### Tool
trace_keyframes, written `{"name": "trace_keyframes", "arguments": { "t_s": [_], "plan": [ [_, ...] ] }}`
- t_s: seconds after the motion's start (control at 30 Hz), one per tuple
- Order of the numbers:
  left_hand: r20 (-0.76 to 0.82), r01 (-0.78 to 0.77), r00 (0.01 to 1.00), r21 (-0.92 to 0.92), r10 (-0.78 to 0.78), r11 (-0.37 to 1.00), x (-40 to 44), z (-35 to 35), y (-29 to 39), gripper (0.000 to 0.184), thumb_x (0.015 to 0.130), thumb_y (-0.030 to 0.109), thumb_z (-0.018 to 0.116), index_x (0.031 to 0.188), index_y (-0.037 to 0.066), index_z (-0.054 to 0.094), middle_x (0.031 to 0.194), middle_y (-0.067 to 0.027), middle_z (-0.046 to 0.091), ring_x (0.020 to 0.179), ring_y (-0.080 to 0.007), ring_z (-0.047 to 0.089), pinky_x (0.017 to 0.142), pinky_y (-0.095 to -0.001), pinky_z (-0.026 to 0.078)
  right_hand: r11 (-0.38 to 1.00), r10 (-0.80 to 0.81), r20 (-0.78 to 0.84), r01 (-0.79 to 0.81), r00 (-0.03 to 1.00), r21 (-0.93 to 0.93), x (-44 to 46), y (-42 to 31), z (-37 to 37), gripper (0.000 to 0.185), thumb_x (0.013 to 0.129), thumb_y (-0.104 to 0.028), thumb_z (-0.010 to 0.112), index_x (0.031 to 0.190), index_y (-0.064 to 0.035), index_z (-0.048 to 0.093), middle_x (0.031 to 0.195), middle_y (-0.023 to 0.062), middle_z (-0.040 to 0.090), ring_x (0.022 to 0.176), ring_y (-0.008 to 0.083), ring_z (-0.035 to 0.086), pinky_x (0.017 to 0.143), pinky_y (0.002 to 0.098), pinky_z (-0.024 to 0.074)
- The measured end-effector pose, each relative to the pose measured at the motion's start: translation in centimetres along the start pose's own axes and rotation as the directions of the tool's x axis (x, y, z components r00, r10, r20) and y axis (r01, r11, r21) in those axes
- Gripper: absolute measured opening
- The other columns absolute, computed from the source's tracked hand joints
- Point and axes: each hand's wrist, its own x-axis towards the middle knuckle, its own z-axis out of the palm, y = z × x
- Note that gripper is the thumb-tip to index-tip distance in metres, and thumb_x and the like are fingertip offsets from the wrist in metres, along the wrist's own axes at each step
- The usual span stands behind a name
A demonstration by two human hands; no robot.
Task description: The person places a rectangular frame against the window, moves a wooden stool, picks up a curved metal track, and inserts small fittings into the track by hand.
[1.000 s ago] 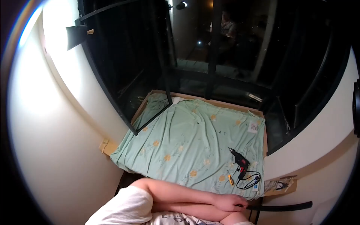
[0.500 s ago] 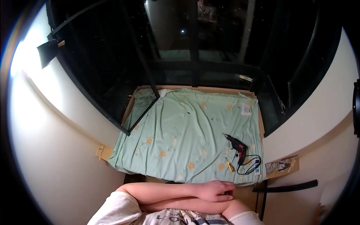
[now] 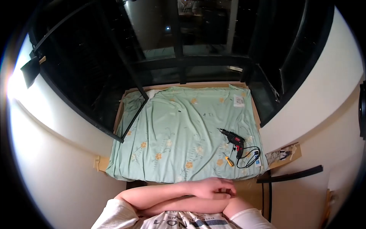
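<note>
Green cloth, pale and thin with orange flowers (image 3: 164, 126), lies wrinkled in front of the person, whose bare arms are folded across a white shirt with dark letters (image 3: 183, 220). The left hand (image 3: 209, 187) rests by the bend of the right arm (image 3: 217, 205). Its fingers (image 3: 228, 185) are loosely bent and a little spread, and I see nothing held in them. The right hand is hidden under the folded left arm, so I cannot tell if it is open or holds something. Out past the left fingers, straight ahead and a bit to the right, lies a small screwdriver with a yellow handle and thin shaft (image 3: 229, 162). It sits on the cloth, near the hand but not touching it. It lies at a slant: the fat handle end is closer to the fingers, and the thin end points away and to the left. Just beyond it lies a black and red power drill (image 3: 237, 140), with its nose pointing left and away and its grip coming back toward the person. Its black looped cord (image 3: 249, 164) lies to the right of the grip. Of the two hands, the left one looks nearer to both tools.
</note>
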Motion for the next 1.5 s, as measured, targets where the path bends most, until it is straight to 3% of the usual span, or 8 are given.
{"name": "trace_keyframes", "arguments": {
  "t_s": [0.07, 0.37, 0.5, 0.6, 1.0, 1.07, 1.2, 1.5],
  "plan": [
    [-0.034, -0.156, 0.987, 0.109, 0.16, 0.982, 0.9, 1.1, -0.1, 0.018, 0.093, 0.018, 0.059, 0.104, 0.003, 0.06, 0.099, -0.0113, 0.059, 0.081, -0.0264, 0.059, 0.072, -0.0348, 0.048, 1.0, 0.004, -0.014, -0.004, 1.0, -0.012, -0.4, -0.1, -0.2, 0.05, 0.096, -0.039, 0.055, 0.133, -0.0057, 0.053, 0.136, 0.0094, 0.055, 0.126, 0.0147, 0.048, 0.108, 0.0306, 0.0327],
    [0.232, 0.284, 0.916, 0.203, -0.328, 0.937, -0.2, -2.7, 3.3, 0.018, 0.087, 0.022, 0.06, 0.086, 0.006, 0.068, 0.068, -0.0101, 0.061, 0.068, -0.0274, 0.06, 0.062, -0.0387, 0.045, 0.999, -0.011, -0.056, 0.01, 0.998, -0.03, -0.7, -0.4, -0.2, 0.051, 0.094, -0.039, 0.057, 0.132, -0.0053, 0.055, 0.134, 0.0099, 0.057, 0.127, 0.0139, 0.047, 0.107, 0.0297, 0.0334],
    [0.196, 0.118, 0.96, 0.355, -0.198, 0.928, 0.4, -0.7, 1.4, 0.017, 0.089, 0.02, 0.059, 0.093, 0.004, 0.066, 0.079, -0.0126, 0.063, 0.075, -0.0306, 0.06, 0.068, -0.0403, 0.047, 0.999, 0.0, -0.071, -0.003, 0.997, -0.044, -1.3, -0.5, 0.0, 0.051, 0.093, -0.04, 0.058, 0.131, -0.0052, 0.056, 0.133, 0.0101, 0.058, 0.127, 0.0136, 0.047, 0.106, 0.0292, 0.0338],
    [0.0, -0.042, 0.999, 0.096, 0.042, 0.994, 1.2, 1.1, 0.2, 0.018, 0.092, 0.017, 0.056, 0.1, 0.003, 0.062, 0.094, -0.016, 0.063, 0.086, -0.0337, 0.06, 0.076, -0.0414, 0.048, 0.997, 0.008, -0.077, -0.014, 0.997, -0.074, -1.5, -0.7, 0.1, 0.051, 0.092, -0.04, 0.059, 0.13, -0.0051, 0.057, 0.132, 0.0103, 0.058, 0.127, 0.0133, 0.047, 0.106, 0.0289, 0.034],
    [0.424, 0.358, 0.753, 0.377, -0.503, 0.854, 0.3, -2.3, 2.6, 0.021, 0.091, 0.02, 0.057, 0.09, 0.002, 0.067, 0.081, -0.0129, 0.062, 0.079, -0.0288, 0.062, 0.07, -0.0368, 0.049, 0.976, 0.037, -0.203, -0.079, 0.978, -0.203, -2.7, -0.3, 1.1, 0.047, 0.092, -0.036, 0.061, 0.128, -0.0053, 0.06, 0.13, 0.0116, 0.059, 0.128, 0.0124, 0.047, 0.106, 0.0285, 0.0335],
    [0.059, 0.116, 0.991, 0.116, -0.124, 0.986, 0.5, 0.0, 1.6, 0.021, 0.093, 0.02, 0.055, 0.095, 0.002, 0.065, 0.092, -0.0129, 0.062, 0.085, -0.0294, 0.062, 0.074, -0.0368, 0.049, 0.983, 0.006, -0.177, -0.038, 0.984, -0.177, -2.5, 0.6, 0.8, 0.045, 0.092, -0.033, 0.061, 0.128, -0.0054, 0.06, 0.131, 0.0119, 0.059, 0.128, 0.0128, 0.047, 0.107, 0.0289, 0.0328],
    [0.138, 0.178, 0.971, 0.127, -0.195, 0.976, 1.3, 2.3, 0.9, 0.021, 0.097, 0.018, 0.053, 0.11, 0.003, 0.061, 0.116, -0.0132, 0.059, 0.102, -0.0283, 0.06, 0.086, -0.0358, 0.048, 0.988, -0.031, -0.157, 0.007, 0.987, -0.156, -1.8, 2.4, 0.7, 0.042, 0.092, -0.027, 0.061, 0.129, -0.0055, 0.06, 0.133, 0.0125, 0.057, 0.129, 0.0135, 0.047, 0.109, 0.0298, 0.0314],
    [0.418, 0.367, 0.771, 0.326, -0.481, 0.871, 0.1, -1.6, 2.5, 0.02, 0.091, 0.022, 0.061, 0.094, 0.005, 0.07, 0.079, -0.0076, 0.065, 0.068, -0.0218, 0.058, 0.063, -0.0316, 0.046, 0.981, -0.122, -0.173, 0.093, 0.977, -0.168, 1.9, 10.0, -0.2, 0.037, 0.094, -0.014, 0.061, 0.13, -0.0058, 0.059, 0.136, 0.0138, 0.055, 0.132, 0.015, 0.046, 0.114, 0.0318, 0.0282]
  ]
}}
